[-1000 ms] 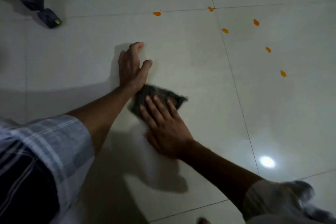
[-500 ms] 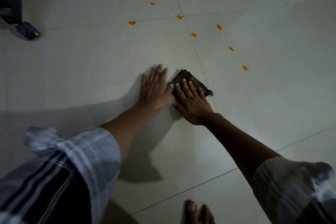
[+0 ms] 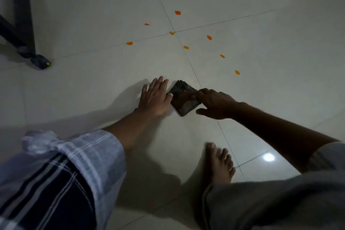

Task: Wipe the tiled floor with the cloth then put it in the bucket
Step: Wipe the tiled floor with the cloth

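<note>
A dark folded cloth [image 3: 182, 99] lies on the pale tiled floor [image 3: 93, 80], beside a grout line. My left hand [image 3: 155, 97] rests flat on the tile just left of the cloth, and its thumb touches the cloth's left edge. My right hand [image 3: 216, 103] is at the cloth's right edge, fingers curled over that edge and thumb low near the floor. Part of the cloth's right corner is hidden under this hand. No bucket is in view.
Several small orange spots [image 3: 186, 47] dot the tiles beyond the cloth, around a grout crossing. A black furniture leg with a foot [image 3: 40, 61] stands at the far left. My bare foot [image 3: 220, 164] is planted behind the right hand.
My right hand has come off the top of the cloth and now curls at its right edge. The cloth shows more. The left hand stays flat beside it. The view pulled back.
</note>
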